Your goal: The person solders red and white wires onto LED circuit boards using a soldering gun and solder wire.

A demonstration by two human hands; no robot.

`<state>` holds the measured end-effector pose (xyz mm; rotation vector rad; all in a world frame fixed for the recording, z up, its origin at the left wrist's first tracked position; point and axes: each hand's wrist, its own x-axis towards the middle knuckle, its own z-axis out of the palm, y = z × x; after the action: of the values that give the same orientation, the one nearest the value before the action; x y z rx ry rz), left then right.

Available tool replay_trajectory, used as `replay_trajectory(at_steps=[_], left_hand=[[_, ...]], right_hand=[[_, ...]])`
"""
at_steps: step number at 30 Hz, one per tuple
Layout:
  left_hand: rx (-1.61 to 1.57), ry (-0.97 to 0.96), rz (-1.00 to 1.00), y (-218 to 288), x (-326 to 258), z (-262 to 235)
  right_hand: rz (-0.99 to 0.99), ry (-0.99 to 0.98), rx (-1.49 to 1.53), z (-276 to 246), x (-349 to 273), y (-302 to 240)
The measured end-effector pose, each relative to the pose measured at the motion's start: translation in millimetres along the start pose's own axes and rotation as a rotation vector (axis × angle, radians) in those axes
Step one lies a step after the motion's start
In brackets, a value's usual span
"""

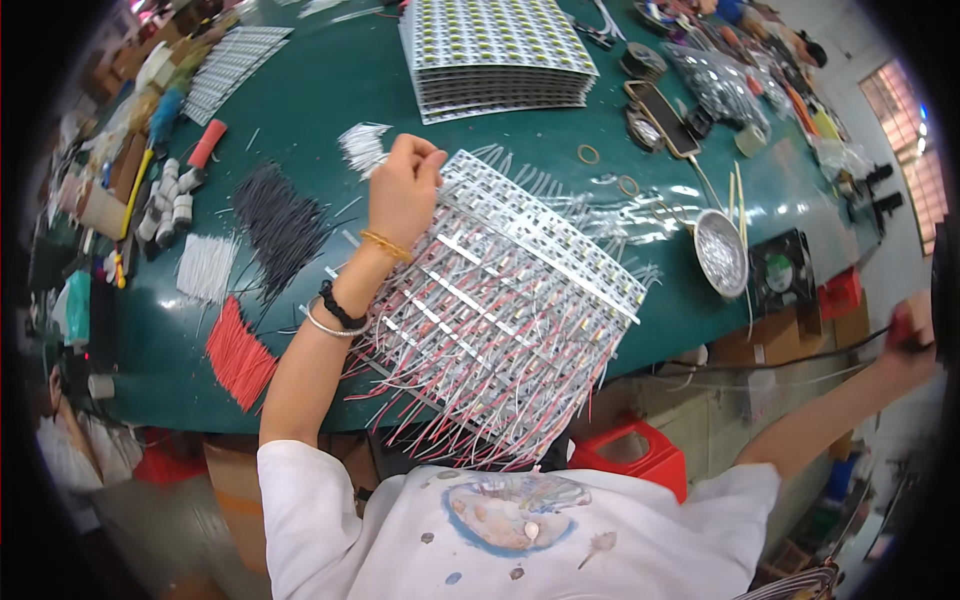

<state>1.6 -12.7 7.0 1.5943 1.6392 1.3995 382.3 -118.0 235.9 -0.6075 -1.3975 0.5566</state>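
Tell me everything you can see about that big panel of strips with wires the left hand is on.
The panel of strips is a flat sheet of white strips side by side, with thin red and white wires fringing its edges. It lies tilted on the green table, its near end overhanging the table edge toward the person. The left hand touches its far corner, fingers pinched; what they pinch is unclear.

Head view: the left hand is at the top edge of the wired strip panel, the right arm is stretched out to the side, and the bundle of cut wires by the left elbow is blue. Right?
Not quite. In the head view the bundle of cut wires by the left elbow is red, not blue. The rest holds: the left hand is at the top edge of the wired strip panel, and the right hand is stretched out to the side, gripping a dark cable.
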Motion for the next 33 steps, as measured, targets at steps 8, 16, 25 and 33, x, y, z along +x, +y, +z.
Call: replay_trajectory(at_steps=[8, 16, 25, 33], left_hand=[[0.104, -0.109, 0.022, 15, -12, 8], [0.182, -0.186, -0.102, 11, -10, 18], [0.233, -0.234, -0.178, 9, -9, 19], [0.179, -0.276, -0.225, 9, -4, 15]], right_hand=[[0.846, 0.048, 0.553, 49, -111, 120], [0.855, -0.184, -0.144, 74, -126, 162], [1.016, -0.244, 0.113, 82, -120, 171], [1.046, -0.301, 0.097, 84, -121, 177]])
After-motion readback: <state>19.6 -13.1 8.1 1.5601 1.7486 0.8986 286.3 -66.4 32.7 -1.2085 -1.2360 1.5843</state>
